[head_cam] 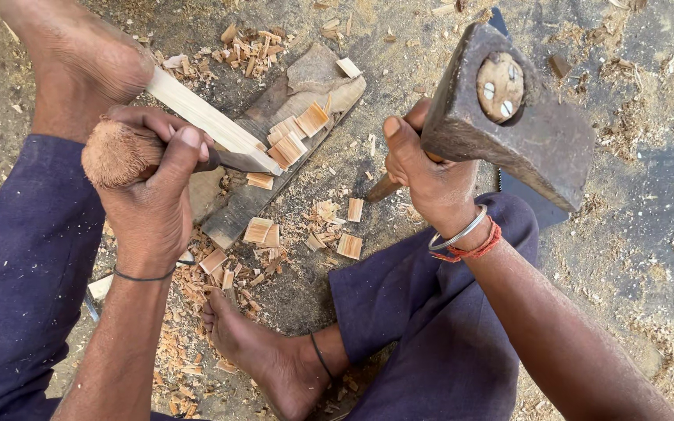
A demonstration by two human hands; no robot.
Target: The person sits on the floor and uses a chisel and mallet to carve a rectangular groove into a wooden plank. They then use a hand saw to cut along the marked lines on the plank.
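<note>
Dull rough iron hammer head (509, 117), pale smooth wood strip (208, 118)

Dark blue-violet trousers (446, 327) cover both legs — feet bare. Right wrist, just above the trouser knee: a silver bangle (459, 234) beside a red thread band (473, 249). Left wrist and ankle — thin black cords (143, 277).

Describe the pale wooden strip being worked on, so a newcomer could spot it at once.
Start at the dark board lying on the dusty ground. The pale wooden strip slants onto it from under the foot at top left. Unlike the short chips scattered around, it is long, smooth and straight-edged.
</note>
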